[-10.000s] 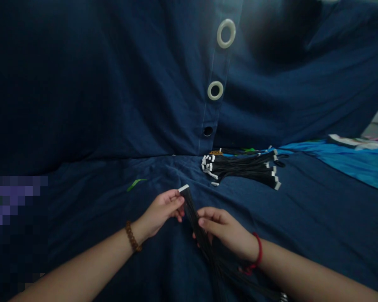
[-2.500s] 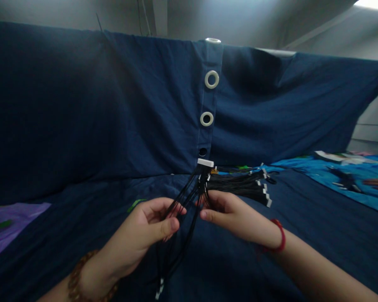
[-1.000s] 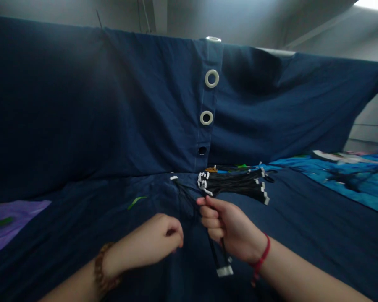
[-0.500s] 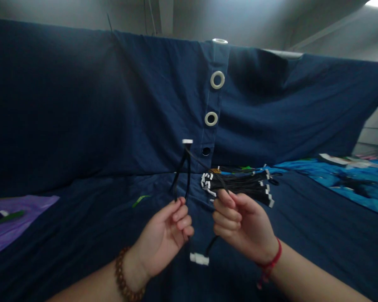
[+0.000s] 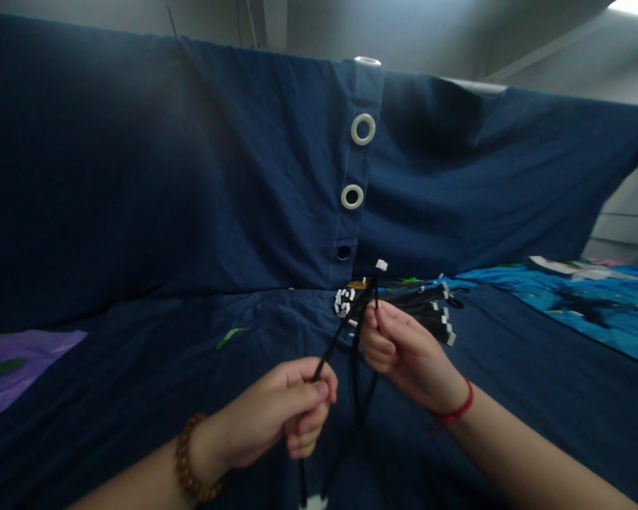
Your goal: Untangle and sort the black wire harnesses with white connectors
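Between my hands hangs a black wire harness (image 5: 332,345) with a small white connector (image 5: 381,265) at its upper end. A second white connector (image 5: 315,502) shows at the bottom edge of the view, partly cut off. My left hand (image 5: 298,404) pinches one black strand between thumb and forefinger, lower and to the left. Higher up, my right hand (image 5: 398,336) is closed on the wires just under the upper connector. Loose strands dangle between the two hands. Behind my right hand lies a bundle of similar black harnesses (image 5: 420,312) with white connectors.
Dark blue cloth (image 5: 154,397) covers the surface and rises behind as a curtain with pale ring eyelets (image 5: 363,129). A green strip (image 5: 230,336) lies left of centre. Purple material (image 5: 26,368) is at far left, a blue printed sheet (image 5: 590,297) at far right.
The upper connector has moved right and slightly down, now above my right hand. My left hand has shifted lower. The lower connector has dropped to the bottom edge.
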Demonstrator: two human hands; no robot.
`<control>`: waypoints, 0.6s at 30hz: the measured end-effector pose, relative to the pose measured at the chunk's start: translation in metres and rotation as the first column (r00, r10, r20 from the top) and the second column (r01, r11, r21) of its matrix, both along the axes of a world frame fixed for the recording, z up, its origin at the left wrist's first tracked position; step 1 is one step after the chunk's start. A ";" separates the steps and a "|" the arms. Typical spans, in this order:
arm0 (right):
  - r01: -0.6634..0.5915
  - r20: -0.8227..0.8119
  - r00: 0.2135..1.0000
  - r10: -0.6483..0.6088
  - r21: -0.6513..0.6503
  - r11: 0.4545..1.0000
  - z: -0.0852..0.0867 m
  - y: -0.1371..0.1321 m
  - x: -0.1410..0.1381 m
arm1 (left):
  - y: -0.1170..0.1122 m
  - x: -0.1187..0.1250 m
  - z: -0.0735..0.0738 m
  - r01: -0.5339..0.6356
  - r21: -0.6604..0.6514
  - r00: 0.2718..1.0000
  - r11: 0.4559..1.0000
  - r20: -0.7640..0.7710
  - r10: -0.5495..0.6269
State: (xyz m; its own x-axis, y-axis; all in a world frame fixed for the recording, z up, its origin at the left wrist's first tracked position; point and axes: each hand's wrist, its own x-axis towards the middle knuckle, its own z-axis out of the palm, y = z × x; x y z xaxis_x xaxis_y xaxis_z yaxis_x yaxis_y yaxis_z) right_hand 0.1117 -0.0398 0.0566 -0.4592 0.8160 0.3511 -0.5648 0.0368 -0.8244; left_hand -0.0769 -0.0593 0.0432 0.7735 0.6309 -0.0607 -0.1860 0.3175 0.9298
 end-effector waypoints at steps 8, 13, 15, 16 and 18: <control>-0.148 0.156 0.976 0.150 -0.024 0.989 -0.012 -0.009 -0.012 | -0.007 -0.008 0.020 -0.033 -0.053 0.973 0.998 0.226 0.044; -0.189 0.201 0.959 0.199 -0.066 0.980 -0.013 -0.013 -0.017 | -0.009 -0.005 0.023 -0.157 0.051 0.987 0.986 0.037 0.155; -0.166 0.209 0.962 0.175 -0.061 0.984 -0.010 -0.014 -0.018 | -0.009 -0.002 0.020 -0.238 0.078 0.969 0.968 -0.047 0.242; -0.142 0.206 0.967 0.150 -0.052 0.989 -0.009 -0.015 -0.017 | -0.009 -0.002 0.019 -0.266 0.093 0.959 0.960 -0.071 0.273; -0.084 0.192 0.977 0.088 -0.031 0.996 -0.004 -0.016 -0.015 | -0.009 -0.002 0.017 -0.285 0.130 0.950 0.950 -0.094 0.298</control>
State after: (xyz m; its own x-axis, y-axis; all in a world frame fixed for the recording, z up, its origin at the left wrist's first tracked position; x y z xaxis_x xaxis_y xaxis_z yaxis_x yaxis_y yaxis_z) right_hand 0.0963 -0.0560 0.0525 -0.5856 0.7770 0.2310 -0.3950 -0.0247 -0.9184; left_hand -0.0792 -0.0685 0.0606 0.5470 0.8356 -0.0507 -0.1479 0.1561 0.9766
